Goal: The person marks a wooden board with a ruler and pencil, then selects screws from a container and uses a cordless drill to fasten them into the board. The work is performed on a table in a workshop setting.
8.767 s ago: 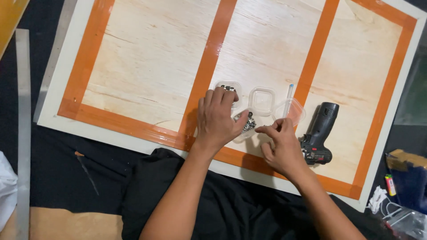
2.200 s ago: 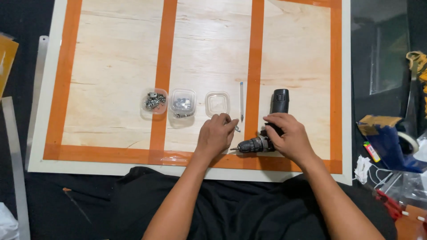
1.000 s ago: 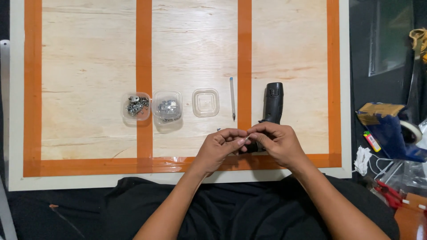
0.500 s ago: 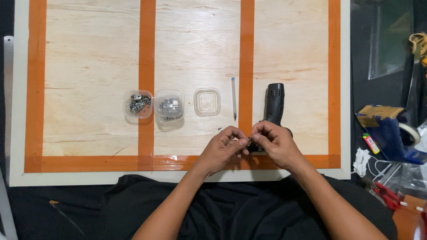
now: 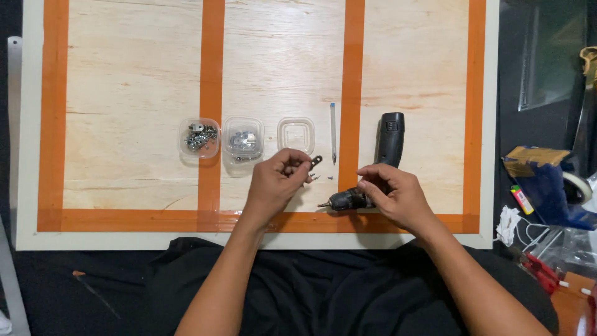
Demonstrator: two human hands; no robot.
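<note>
While the left hand (image 5: 277, 183) is lifted a little over the plywood board (image 5: 124, 93), its thumb and fingers are closed on a small flat metal bracket (image 5: 315, 162). This bracket is thin, grey and short; one end sticks out of the fingertips toward 2 o'clock, and the other end is hidden inside the pinch. I cannot tell if it has holes, it is too small. Just beside it, at 5 o'clock from the bracket, two tiny screws (image 5: 322, 178) lie on the wood, apart from the fingers.

At 3 o'clock from the left hand, the right hand (image 5: 395, 193) is wrapped around the front part of a black cordless drill (image 5: 373, 171), which lies flat on the board. Its chuck with a short bit points to 9 o'clock, toward the left hand, but does not touch it or the bracket. The handle of the drill goes up toward 12 o'clock, free of the hand. The right fingers are curled closed over the drill body, so the grip is firm and not open.

At 12 o'clock from the bracket stands an empty clear plastic container (image 5: 296, 134). At 9 o'clock from it are two more clear containers, one with silver hardware (image 5: 243, 139) and one with small dark screws (image 5: 199, 137). A thin grey pencil (image 5: 333, 132) lies upright on the board between the empty container and an orange tape stripe (image 5: 352, 93).
</note>
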